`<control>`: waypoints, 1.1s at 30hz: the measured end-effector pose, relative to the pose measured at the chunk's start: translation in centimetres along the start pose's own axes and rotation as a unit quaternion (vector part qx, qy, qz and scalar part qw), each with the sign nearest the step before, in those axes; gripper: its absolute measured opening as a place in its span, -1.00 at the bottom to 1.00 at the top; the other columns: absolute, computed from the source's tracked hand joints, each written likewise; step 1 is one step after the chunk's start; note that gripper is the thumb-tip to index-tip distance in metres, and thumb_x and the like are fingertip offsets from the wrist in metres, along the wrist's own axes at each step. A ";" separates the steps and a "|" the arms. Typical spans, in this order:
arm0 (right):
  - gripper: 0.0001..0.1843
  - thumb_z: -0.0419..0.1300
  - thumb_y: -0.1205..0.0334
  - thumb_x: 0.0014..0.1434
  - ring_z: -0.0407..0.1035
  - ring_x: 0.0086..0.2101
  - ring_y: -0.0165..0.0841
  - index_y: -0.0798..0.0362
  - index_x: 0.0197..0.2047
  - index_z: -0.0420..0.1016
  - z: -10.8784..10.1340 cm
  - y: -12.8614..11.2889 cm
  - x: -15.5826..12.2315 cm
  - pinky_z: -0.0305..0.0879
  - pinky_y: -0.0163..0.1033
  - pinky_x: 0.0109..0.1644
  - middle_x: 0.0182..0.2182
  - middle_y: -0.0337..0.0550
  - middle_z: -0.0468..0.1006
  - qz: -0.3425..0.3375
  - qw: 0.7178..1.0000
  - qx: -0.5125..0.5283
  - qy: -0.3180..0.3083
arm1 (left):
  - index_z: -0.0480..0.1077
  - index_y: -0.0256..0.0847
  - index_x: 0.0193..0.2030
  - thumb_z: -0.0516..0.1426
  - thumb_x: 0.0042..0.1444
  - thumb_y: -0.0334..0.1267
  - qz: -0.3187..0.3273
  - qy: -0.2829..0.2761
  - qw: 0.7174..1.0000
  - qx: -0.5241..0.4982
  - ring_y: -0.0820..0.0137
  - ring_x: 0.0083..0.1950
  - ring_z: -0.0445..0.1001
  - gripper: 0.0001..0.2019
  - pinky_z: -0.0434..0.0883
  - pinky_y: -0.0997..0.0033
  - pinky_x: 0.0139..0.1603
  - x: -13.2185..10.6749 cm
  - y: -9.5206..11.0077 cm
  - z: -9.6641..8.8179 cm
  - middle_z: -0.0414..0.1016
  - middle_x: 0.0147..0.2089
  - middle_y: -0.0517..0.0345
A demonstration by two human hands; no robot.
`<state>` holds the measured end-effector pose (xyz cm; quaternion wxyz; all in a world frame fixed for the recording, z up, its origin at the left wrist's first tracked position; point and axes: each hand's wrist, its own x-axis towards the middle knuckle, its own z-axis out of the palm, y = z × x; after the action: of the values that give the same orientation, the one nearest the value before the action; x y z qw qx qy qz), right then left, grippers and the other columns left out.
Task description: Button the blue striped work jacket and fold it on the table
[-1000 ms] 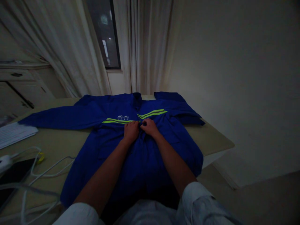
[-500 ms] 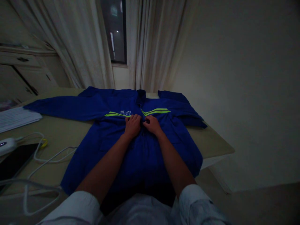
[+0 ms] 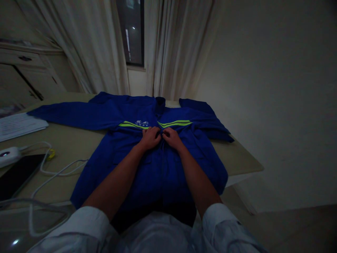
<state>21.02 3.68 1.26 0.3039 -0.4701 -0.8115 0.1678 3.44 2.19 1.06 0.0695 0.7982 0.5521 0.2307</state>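
A blue work jacket (image 3: 126, 158) with yellow-green reflective stripes lies spread face up on a beige table (image 3: 71, 140), its collar toward the window. My left hand (image 3: 150, 138) and my right hand (image 3: 171, 137) meet at the jacket's front opening, just below the stripes. Both have fingers curled and pinch the front edges of the fabric. The small thing between the fingertips is too dark to make out. The jacket's left sleeve stretches out across the table; the right sleeve is folded near the table's right edge.
White cables (image 3: 58, 172) loop over the table's left part beside a dark phone (image 3: 15, 175) and a white device (image 3: 9, 156). Papers (image 3: 21, 124) lie further back. Curtains (image 3: 168, 49), a dark window (image 3: 133, 31) and a cabinet (image 3: 23, 77) stand behind. The table's right edge drops to the floor.
Both hands have shifted a little farther up the jacket's front opening toward the stripes. The camera has tilted slightly, so the table scene sits a bit higher.
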 end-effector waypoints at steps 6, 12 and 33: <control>-0.87 0.14 0.29 0.20 0.32 -0.28 -0.34 0.10 -0.26 0.50 0.0 0.0 -0.2 0.22 -0.30 -0.12 -0.31 -0.19 0.46 -0.008 0.999 -0.053 0.001 | 0.44 -0.11 0.08 0.12 0.23 -0.08 0.037 -0.006 0.999 0.037 0.03 0.17 0.38 -0.67 0.23 -0.02 0.15 -0.5 0.0 0.1 0.52 0.08 -0.03; -0.96 0.22 0.33 0.13 0.31 -0.36 -0.37 0.07 -0.36 0.49 0.5 0.6 -0.2 0.21 -0.31 -0.22 -0.39 -0.24 0.43 -0.026 0.998 -0.028 0.040 | 0.48 -0.05 0.08 0.04 0.29 -0.21 0.009 -0.028 0.999 0.022 0.07 0.19 0.37 -0.71 0.21 -0.01 0.16 -0.2 -0.2 0.4 0.53 0.11 -0.01; -0.93 0.31 0.38 0.12 0.33 -0.39 -0.37 0.06 -0.28 0.59 0.6 1.4 -0.4 0.25 -0.28 -0.24 -0.41 -0.25 0.44 -0.033 0.996 0.030 0.072 | 0.48 0.02 0.17 0.00 0.23 -0.38 -0.031 -0.060 0.997 -0.024 0.06 0.21 0.37 -0.56 0.22 -0.02 0.14 0.6 -0.9 1.0 0.54 0.18 0.02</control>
<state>21.64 4.05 -0.10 0.3808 -0.4448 -0.7970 0.1482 3.32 3.18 0.00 0.1281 0.7914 0.5655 0.1935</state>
